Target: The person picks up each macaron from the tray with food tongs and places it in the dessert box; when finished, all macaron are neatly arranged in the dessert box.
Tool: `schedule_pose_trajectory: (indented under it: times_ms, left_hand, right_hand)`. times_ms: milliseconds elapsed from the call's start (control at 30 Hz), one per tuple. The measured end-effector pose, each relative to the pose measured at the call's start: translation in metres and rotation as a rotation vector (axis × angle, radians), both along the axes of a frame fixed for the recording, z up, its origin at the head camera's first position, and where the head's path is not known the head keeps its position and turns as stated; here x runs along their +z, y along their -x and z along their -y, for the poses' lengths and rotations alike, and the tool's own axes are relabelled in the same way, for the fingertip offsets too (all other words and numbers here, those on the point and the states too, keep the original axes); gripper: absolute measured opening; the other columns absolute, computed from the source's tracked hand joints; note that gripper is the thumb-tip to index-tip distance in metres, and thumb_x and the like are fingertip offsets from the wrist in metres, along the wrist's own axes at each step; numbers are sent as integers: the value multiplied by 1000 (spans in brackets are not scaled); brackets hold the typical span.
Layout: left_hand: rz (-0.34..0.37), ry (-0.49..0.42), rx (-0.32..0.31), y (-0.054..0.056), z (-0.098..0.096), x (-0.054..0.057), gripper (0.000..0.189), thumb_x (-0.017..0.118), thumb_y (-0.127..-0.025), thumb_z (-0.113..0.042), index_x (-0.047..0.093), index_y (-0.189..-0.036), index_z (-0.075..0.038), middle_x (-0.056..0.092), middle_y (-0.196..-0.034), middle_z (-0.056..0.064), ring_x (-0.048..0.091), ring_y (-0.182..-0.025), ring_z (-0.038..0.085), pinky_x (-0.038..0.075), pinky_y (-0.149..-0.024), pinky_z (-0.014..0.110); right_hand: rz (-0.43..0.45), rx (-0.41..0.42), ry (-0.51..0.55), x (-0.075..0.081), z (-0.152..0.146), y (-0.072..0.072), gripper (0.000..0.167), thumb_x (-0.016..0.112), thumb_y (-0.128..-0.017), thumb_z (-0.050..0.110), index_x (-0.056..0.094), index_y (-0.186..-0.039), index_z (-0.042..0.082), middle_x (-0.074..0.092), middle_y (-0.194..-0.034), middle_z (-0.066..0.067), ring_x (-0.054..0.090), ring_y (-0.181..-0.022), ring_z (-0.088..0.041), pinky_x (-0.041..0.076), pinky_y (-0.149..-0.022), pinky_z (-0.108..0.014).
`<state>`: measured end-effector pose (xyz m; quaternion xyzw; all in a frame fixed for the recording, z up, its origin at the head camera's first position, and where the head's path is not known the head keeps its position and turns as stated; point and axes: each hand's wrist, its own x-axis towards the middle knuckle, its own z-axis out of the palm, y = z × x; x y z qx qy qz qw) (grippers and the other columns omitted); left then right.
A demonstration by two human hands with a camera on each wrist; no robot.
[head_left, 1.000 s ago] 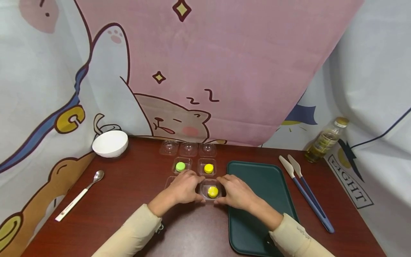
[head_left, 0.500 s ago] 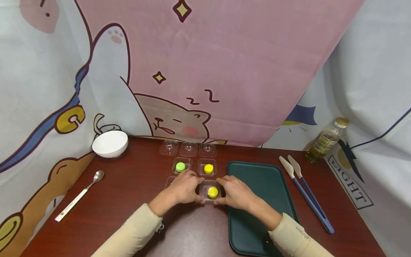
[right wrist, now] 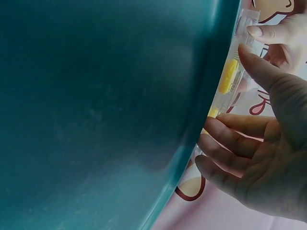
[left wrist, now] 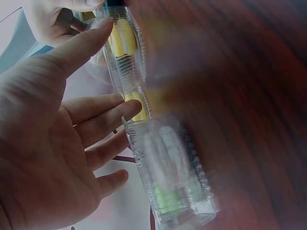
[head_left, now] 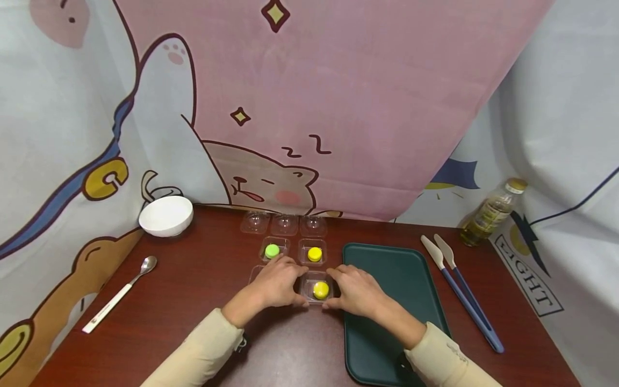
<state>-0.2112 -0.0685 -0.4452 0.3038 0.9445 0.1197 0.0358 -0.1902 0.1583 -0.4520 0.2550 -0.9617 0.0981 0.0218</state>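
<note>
At the table's middle, a small clear plastic box (head_left: pixel 308 287) contains a yellow macaron (head_left: pixel 321 290). My left hand (head_left: pixel 279 280) holds its left side, thumb at the near corner and fingertips at the far one. On the opposite side my right hand (head_left: pixel 356 289) holds it the same way. Behind it, a second clear box contains another yellow macaron (head_left: pixel 315 253), and beside that a box has a green macaron (head_left: pixel 272 250). A box with a pale macaron (left wrist: pixel 165 158) shows in the left wrist view, mostly hidden behind my left hand in the head view.
Clear domed lids (head_left: pixel 283 224) line the back edge. A dark green tray (head_left: pixel 387 344) lies under my right forearm, with blue-handled tongs (head_left: pixel 466 301) and an oil bottle (head_left: pixel 490 215) beyond. On the left are a white bowl (head_left: pixel 166 216) and a spoon (head_left: pixel 121 293).
</note>
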Motion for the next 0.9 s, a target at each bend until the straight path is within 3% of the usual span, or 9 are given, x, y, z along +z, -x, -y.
schedule_pose_trajectory:
  times_ms: [300, 500, 600, 767, 900]
  left_hand:
    - [-18, 5, -10, -1, 1, -1, 82, 88, -70, -53, 65, -136, -10, 72, -127, 6, 57, -127, 27, 30, -122, 55]
    - [-23, -4, -14, -1, 3, 0, 87, 87, -71, -55, 61, -140, -9, 70, -133, 5, 57, -128, 26, 40, -117, 44]
    - [-15, -24, -20, -1, 6, 1, 89, 87, -72, -55, 58, -144, -13, 65, -140, 5, 55, -133, 28, 44, -114, 46]
    - [0, -102, 3, -2, 21, 8, 90, 87, -73, -53, 54, -148, -17, 58, -149, 9, 45, -144, 36, 40, -116, 55]
    - [-28, -156, 51, -1, 36, 14, 101, 89, -69, -54, 46, -154, -18, 52, -154, 10, 41, -147, 37, 32, -122, 55]
  right_hand:
    - [2, -10, -1, 1, 0, -2, 79, 89, -71, 53, 67, -129, 4, 71, -115, -10, 67, -100, -26, 60, -83, -46]
    - [12, -14, 4, 1, -1, -2, 84, 88, -70, 55, 65, -132, 3, 70, -117, -11, 67, -101, -27, 60, -83, -47]
    - [35, -27, 11, 5, -2, -1, 86, 87, -71, 56, 63, -136, 5, 69, -121, -11, 67, -105, -27, 60, -83, -47]
    - [73, -64, 46, 16, -7, 8, 83, 84, -77, 54, 58, -143, 10, 66, -130, -12, 66, -115, -28, 59, -89, -49]
    - [55, -74, 105, 25, -12, 17, 76, 78, -83, 54, 58, -143, 11, 67, -129, -12, 68, -111, -28, 59, -86, -48]
